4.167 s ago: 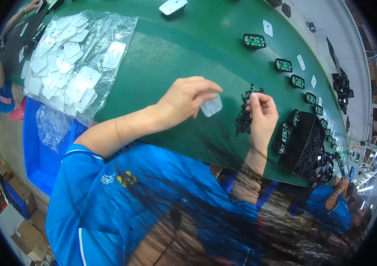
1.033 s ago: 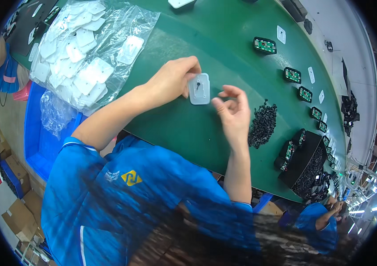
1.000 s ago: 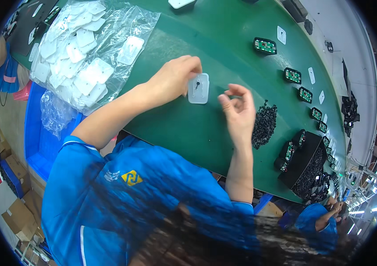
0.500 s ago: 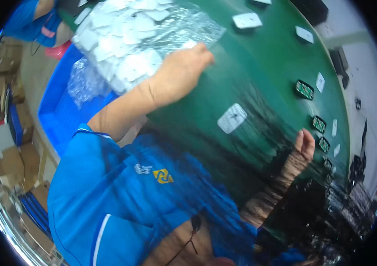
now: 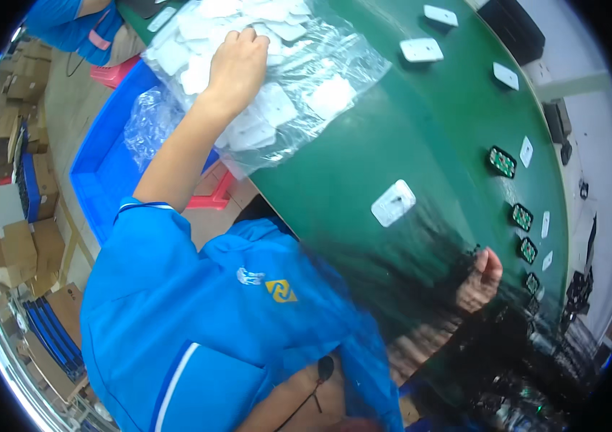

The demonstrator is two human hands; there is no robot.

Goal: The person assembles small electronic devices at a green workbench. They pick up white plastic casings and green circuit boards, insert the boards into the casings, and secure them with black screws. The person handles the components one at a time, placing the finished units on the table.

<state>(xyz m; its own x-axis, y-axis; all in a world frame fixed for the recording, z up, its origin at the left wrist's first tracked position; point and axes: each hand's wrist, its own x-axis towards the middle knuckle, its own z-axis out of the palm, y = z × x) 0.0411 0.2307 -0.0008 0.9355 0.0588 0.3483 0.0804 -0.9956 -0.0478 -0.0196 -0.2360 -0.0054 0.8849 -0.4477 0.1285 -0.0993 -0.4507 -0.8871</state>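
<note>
My left hand (image 5: 240,68) is on a heap of flat white plastic covers (image 5: 274,104), its fingers curled down over one of them; the fingertips are partly hidden. The covers lie on a clear plastic bag (image 5: 302,137) at the table's far left. My right hand (image 5: 480,281) is raised at the right, thumb and fingers pinched together. Dark streaks blur this area, and what the pinch holds is not clear. Between my hands a single white cover (image 5: 393,203) with rounded corners rests on the green table (image 5: 335,180).
Black housings with green circuit boards (image 5: 502,163) line the right side, with white pieces (image 5: 526,152) beside them. More white covers (image 5: 421,50) lie far right, near a black box (image 5: 511,30). A blue bin (image 5: 93,169) holds crumpled clear plastic (image 5: 151,126). Another person's blue sleeve (image 5: 54,29) shows far left.
My left hand has moved left from the bag's right part onto the heap of covers. My right hand is slightly lower, still pinched. The whole view has shifted a little.
</note>
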